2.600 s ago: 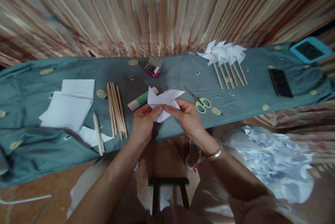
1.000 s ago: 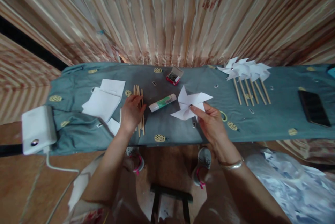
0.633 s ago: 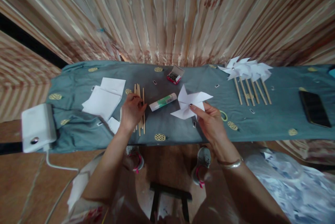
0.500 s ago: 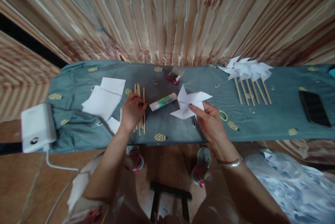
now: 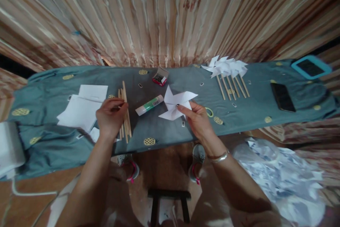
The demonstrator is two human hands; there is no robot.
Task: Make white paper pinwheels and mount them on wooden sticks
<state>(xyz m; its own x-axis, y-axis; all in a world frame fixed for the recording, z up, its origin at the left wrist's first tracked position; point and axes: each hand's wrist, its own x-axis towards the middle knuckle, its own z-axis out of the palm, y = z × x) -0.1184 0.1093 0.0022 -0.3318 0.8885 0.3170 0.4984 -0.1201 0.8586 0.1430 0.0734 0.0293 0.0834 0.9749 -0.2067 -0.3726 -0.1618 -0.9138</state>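
My right hand (image 5: 198,119) pinches a white paper pinwheel (image 5: 172,105), its thumb beside a small dark pin head at the centre. No stick shows on this pinwheel. At the left, my left hand (image 5: 111,115) has its fingers closed at a thin wooden stick (image 5: 127,113) among several lying side by side; the fingers partly cover them. Between the hands lies a glue stick (image 5: 149,105) with a green and white label. Behind it stands an open small red box (image 5: 160,77) of dark pins.
White paper squares (image 5: 82,110) lie at the left near a white device (image 5: 10,145) with a cable. Several finished pinwheels (image 5: 225,67) on sticks rest at the back right. Farther right are a black phone (image 5: 283,97) and a blue-framed device (image 5: 312,67). A plastic bag (image 5: 278,174) stands below the table's edge.
The view has shifted to the right, bringing the blue-framed device fully in. The stick at my left fingers now leans and reaches farther back. My right hand still holds the pinwheel.
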